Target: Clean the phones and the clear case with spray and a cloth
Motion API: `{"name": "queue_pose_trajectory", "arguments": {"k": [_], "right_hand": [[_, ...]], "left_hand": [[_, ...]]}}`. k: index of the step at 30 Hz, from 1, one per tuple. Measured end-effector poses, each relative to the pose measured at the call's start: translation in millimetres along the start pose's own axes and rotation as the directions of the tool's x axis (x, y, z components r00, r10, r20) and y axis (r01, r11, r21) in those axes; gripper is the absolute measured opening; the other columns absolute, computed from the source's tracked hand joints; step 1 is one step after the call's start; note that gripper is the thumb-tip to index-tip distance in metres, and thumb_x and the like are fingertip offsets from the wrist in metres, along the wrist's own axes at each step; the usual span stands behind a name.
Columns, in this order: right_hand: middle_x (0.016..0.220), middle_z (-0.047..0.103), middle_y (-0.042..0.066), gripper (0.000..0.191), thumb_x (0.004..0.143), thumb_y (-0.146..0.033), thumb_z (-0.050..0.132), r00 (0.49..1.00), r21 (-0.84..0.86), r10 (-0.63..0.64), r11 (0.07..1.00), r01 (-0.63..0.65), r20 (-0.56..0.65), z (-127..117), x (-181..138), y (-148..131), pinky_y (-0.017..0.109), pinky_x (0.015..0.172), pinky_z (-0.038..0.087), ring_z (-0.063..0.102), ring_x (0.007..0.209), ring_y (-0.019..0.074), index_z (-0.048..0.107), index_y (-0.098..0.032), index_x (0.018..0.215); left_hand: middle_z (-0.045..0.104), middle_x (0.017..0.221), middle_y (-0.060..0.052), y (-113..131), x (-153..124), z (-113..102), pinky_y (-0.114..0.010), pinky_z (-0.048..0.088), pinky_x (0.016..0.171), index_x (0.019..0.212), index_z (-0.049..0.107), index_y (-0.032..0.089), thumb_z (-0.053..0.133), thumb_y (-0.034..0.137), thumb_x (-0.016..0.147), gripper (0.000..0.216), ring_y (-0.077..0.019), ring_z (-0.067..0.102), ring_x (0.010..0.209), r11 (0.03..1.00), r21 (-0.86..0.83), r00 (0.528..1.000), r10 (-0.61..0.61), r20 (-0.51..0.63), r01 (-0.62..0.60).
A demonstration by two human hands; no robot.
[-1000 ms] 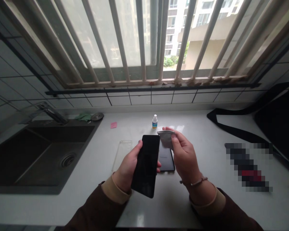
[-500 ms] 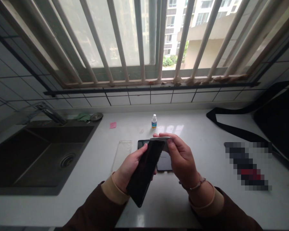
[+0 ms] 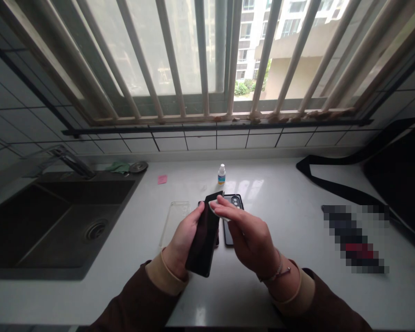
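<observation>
Head view: left hand point(image 3: 182, 240) grips phone point(image 3: 202, 239), right fingers point(image 3: 229, 210) press cloth point(image 3: 214, 210) on it.

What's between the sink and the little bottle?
In the head view, a pink paper square lies on the white counter between the sink and the little bottle.

Right of the right hand point(image 3: 252, 242), the table point(image 3: 276, 295) gives room to pass as far as the black strap point(image 3: 335, 188). Ahead, the small bottle point(image 3: 222, 175) stands in the way, and the clear case point(image 3: 174, 221) lies between the left hand point(image 3: 183, 240) and the sink point(image 3: 62, 221).
</observation>
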State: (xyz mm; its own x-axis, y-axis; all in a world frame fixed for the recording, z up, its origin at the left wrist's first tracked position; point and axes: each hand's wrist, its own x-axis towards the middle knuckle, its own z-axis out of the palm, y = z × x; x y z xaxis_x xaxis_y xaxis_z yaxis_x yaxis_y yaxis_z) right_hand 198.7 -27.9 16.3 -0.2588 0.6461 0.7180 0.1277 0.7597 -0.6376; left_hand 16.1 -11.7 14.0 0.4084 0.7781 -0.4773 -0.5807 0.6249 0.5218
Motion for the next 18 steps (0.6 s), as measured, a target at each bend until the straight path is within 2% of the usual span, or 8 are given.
{"name": "queue_pose_trajectory", "arguments": {"k": [5, 9, 11, 14, 18], "right_hand": [[0.14, 0.074, 0.007, 0.049, 0.104, -0.004, 0.048, 0.99, 0.11, -0.062, 0.993, 0.048, 0.129, 4.4, 0.3, -5.6, 0.045, 0.12, 0.054, 0.06, 0.144, 0.0247, 0.062, -0.025, 0.146], [0.131, 0.078, 0.007, 0.043, 0.105, -0.006, 0.046, 0.984, 0.223, -0.026, 0.975, -0.015, 0.177, 0.9, 3.6, -12.2, 0.043, 0.118, 0.055, 0.066, 0.138, 0.0234, 0.066, -0.024, 0.138], [0.129, 0.079, 0.007, 0.04, 0.105, -0.007, 0.046, 0.976, 0.255, -0.017, 0.966, -0.039, 0.215, -0.8, 4.5, -14.6, 0.042, 0.118, 0.055, 0.068, 0.136, 0.0234, 0.068, -0.023, 0.136], [0.125, 0.08, 0.008, 0.039, 0.104, -0.007, 0.048, 0.969, 0.283, -0.035, 0.958, -0.037, 0.246, -1.2, 4.5, -16.2, 0.042, 0.116, 0.056, 0.069, 0.134, 0.0236, 0.068, -0.022, 0.134], [0.124, 0.081, 0.008, 0.043, 0.101, -0.004, 0.05, 0.963, 0.302, -0.091, 0.953, 0.01, 0.255, -1.3, 4.9, -17.1, 0.041, 0.115, 0.057, 0.068, 0.135, 0.0234, 0.067, -0.021, 0.135]], "left_hand": [[0.069, 0.065, -0.007, 5.2, 1.1, 7.0, -0.025, 0.052, 0.046, 0.093, 0.073, 0.011, 0.047, 0.051, 0.109, 0.05, -0.0167, 0.065, 0.047, 0.998, -0.055, 0.996, 0.019, -0.092, -0.025], [0.072, 0.07, -0.007, 7.1, 1.9, 14.0, -0.024, 0.054, 0.05, 0.101, 0.074, 0.011, 0.042, 0.038, 0.112, 0.043, -0.0158, 0.067, 0.052, 0.968, -0.137, 0.968, 0.187, -0.17, -0.211], [0.071, 0.069, -0.007, 7.6, 3.8, 12.2, -0.023, 0.055, 0.053, 0.098, 0.073, 0.012, 0.041, 0.035, 0.112, 0.042, -0.015, 0.068, 0.054, 0.952, -0.15, 0.955, 0.24, -0.173, -0.267], [0.067, 0.063, -0.005, 8.5, 7.4, 5.5, -0.022, 0.054, 0.051, 0.088, 0.07, 0.013, 0.044, 0.036, 0.112, 0.043, -0.0141, 0.065, 0.051, 0.946, -0.127, 0.945, 0.274, -0.178, -0.298], [0.061, 0.058, -0.004, 10.6, 8.4, 1.6, -0.022, 0.048, 0.044, 0.079, 0.065, 0.014, 0.044, 0.04, 0.111, 0.045, -0.0131, 0.057, 0.044, 0.959, -0.039, 0.94, 0.267, -0.214, -0.281]]}}
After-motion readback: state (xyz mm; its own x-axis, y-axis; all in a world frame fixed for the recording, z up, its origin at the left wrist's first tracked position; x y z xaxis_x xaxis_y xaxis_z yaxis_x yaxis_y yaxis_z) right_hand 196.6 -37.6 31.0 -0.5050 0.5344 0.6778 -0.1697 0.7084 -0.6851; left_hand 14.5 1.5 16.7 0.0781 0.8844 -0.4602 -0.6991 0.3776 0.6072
